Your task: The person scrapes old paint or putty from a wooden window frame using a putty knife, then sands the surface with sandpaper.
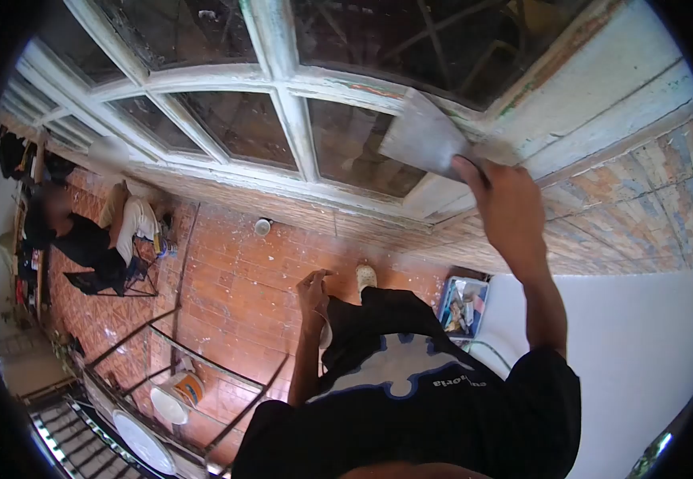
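My right hand [506,203] is closed around the handle of a wide putty knife [426,137]. Its broad grey blade lies over the corner of the white window frame [282,84], across a bar between two glass panes. Old paint on the frame is worn and chipped near the blade. Low in front of my body, my left hand [312,292] hangs above the tiled floor, its fingers curled together and away from the window. Whatever it may hold is too small to make out.
Beside the wall at right sits a bin of tools [464,306]. A small cup [262,227] stands on the speckled tile floor [234,263]. Another person [95,235] sits at left near the window. Behind are a metal-bar frame [211,361] and a white bucket [179,393].
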Action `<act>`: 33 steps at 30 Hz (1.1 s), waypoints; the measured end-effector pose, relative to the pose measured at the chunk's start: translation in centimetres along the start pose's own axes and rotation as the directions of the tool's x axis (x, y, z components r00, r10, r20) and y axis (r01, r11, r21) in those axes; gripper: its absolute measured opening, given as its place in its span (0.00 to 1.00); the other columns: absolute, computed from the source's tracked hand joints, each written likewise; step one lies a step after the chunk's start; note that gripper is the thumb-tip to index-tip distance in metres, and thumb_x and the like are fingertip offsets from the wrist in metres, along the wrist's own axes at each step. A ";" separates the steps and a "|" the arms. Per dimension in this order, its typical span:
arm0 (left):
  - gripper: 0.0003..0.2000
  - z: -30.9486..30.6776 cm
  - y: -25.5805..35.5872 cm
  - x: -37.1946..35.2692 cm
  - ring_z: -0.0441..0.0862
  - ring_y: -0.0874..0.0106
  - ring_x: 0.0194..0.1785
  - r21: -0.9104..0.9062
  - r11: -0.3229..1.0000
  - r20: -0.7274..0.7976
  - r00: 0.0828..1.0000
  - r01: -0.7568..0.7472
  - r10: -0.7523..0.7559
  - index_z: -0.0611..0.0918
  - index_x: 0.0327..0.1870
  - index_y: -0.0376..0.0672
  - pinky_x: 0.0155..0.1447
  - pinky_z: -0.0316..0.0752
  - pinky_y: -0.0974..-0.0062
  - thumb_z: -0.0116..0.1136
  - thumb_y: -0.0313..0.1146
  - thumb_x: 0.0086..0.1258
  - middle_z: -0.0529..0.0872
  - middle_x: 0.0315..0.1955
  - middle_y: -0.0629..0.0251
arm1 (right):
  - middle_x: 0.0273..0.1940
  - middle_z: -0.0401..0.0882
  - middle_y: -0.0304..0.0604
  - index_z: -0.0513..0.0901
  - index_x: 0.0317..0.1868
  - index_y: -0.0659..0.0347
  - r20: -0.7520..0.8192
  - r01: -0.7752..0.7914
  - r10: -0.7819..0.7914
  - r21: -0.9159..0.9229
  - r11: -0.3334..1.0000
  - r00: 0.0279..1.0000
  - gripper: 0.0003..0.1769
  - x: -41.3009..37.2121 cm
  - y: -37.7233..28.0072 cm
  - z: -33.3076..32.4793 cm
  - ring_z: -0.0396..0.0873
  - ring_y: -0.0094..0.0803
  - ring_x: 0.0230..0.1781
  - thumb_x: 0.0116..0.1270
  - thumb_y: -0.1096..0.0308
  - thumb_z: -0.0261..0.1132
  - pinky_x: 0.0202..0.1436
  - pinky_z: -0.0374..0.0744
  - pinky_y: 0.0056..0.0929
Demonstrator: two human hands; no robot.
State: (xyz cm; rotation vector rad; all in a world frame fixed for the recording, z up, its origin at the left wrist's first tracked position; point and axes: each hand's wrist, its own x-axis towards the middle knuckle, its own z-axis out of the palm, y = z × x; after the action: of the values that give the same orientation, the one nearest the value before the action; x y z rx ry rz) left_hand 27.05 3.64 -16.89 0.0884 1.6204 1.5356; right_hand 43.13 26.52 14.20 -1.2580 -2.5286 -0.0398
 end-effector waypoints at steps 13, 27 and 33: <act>0.11 -10.6 -1.0 5.7 0.55 0.87 0.11 0.022 0.997 0.006 0.997 0.079 -0.079 0.86 0.38 0.36 0.15 0.46 0.83 0.56 0.34 0.73 0.63 0.12 0.80 | 0.23 0.79 0.61 0.84 0.29 0.68 0.066 -0.192 0.189 0.035 0.981 0.980 0.28 1.6 -7.3 -1.8 0.81 0.60 0.28 0.72 0.48 0.61 0.34 0.78 0.49; 0.11 -14.0 -2.3 5.3 0.56 0.87 0.12 -0.093 0.967 0.064 0.970 0.239 -0.234 0.86 0.34 0.37 0.15 0.46 0.83 0.57 0.35 0.72 0.62 0.11 0.80 | 0.27 0.80 0.65 0.83 0.25 0.70 0.120 -0.166 0.172 -0.061 0.984 0.978 0.36 4.4 -11.3 -0.5 0.80 0.62 0.33 0.73 0.40 0.56 0.42 0.78 0.52; 0.11 -14.5 -0.9 5.7 0.56 0.87 0.12 -0.133 0.969 0.026 0.978 0.210 -0.209 0.86 0.32 0.38 0.16 0.47 0.83 0.58 0.34 0.72 0.63 0.12 0.81 | 0.28 0.78 0.66 0.82 0.26 0.72 0.170 -0.315 0.336 -0.136 0.939 0.927 0.36 3.1 -10.1 -3.5 0.79 0.62 0.35 0.72 0.42 0.58 0.42 0.76 0.51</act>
State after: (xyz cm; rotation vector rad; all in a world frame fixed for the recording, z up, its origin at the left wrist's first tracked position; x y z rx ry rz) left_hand 15.07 -4.47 -22.84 -0.1432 1.4616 1.4722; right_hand 34.43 22.19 19.59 -1.7903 -2.4614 0.0234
